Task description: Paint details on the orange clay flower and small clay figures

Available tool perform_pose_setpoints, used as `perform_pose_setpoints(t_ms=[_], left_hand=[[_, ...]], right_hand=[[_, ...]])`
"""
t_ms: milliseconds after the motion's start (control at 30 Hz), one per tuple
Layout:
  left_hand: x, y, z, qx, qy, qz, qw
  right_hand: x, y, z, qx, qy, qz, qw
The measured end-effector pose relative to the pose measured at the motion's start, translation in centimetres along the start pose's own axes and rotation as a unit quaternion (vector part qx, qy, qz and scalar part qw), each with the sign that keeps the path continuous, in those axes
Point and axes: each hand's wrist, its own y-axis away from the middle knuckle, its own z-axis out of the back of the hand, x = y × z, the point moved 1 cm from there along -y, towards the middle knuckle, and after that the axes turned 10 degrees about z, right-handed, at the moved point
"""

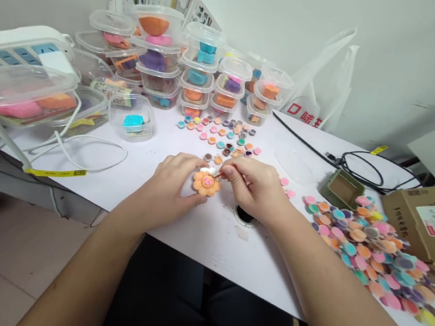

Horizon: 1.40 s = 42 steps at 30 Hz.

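An orange flower-shaped piece with a round centre marked in pink is gripped at its edge between the thumb and fingers of my left hand. Something white shows along its far side. My right hand pinches a thin reddish-brown stick, whose end touches or nearly touches the flower; most of it is hidden by the fingers, so its exact kind cannot be made out. Just beyond both hands lie strips of small round paint pots in many colours. Below my right hand is a dark round hole in the white table.
Stacked clear plastic boxes with coloured shapes stand at the back. A heap of paint pots, a green square container and a cardboard box are on the right. A white cable lies left; a black cable lies back right.
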Motion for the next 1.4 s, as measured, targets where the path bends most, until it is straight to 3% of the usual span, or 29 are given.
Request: perform_pose_setpoints(t_ms=[133, 333, 467, 633, 733, 867, 1033, 1200, 1400], left_hand=[[0.0, 0.0, 0.0, 0.004, -0.004, 0.004, 1.0], [0.1, -0.2, 0.0, 0.002, 0.002, 0.004, 1.0], [0.1, -0.1, 0.0, 0.0, 0.005, 0.0, 1.0], [0.1, -0.1, 0.1, 0.004, 0.01, 0.002, 1.0], [0.0, -0.1, 0.0, 0.007, 0.003, 0.01, 1.0], [0.1, -0.1, -0.1, 0.008, -0.007, 0.01, 1.0], [0.3, -0.2, -0.2, 0.011, -0.008, 0.004, 1.0], [0.2, -0.2, -0.1, 0.007, 0.0, 0.016, 1.0], [0.3, -0.3, -0.1, 0.006, 0.011, 0.005, 1.0]], right_hand=[[0.1, 0.2, 0.4, 0.017, 0.009, 0.003, 1.0], [0.4, 0.0, 0.4, -0.037, -0.036, -0.015, 0.999], [0.3, 0.1, 0.6, -0.026, -0.055, -0.026, 0.998], [-0.1, 0.5, 1.3, -0.111, -0.084, -0.09, 0.986], [-0.1, 0.5, 1.1, -0.132, -0.099, -0.096, 0.982], [0.2, 0.2, -0.1, -0.117, -0.154, -0.108, 0.975], [-0.7, -0.3, -2.1, -0.088, -0.231, -0.181, 0.952], [-1.5, -0.1, -2.0, -0.115, -0.179, -0.2, 0.956], [-0.7, -0.2, -2.4, -0.103, -0.256, -0.184, 0.943]])
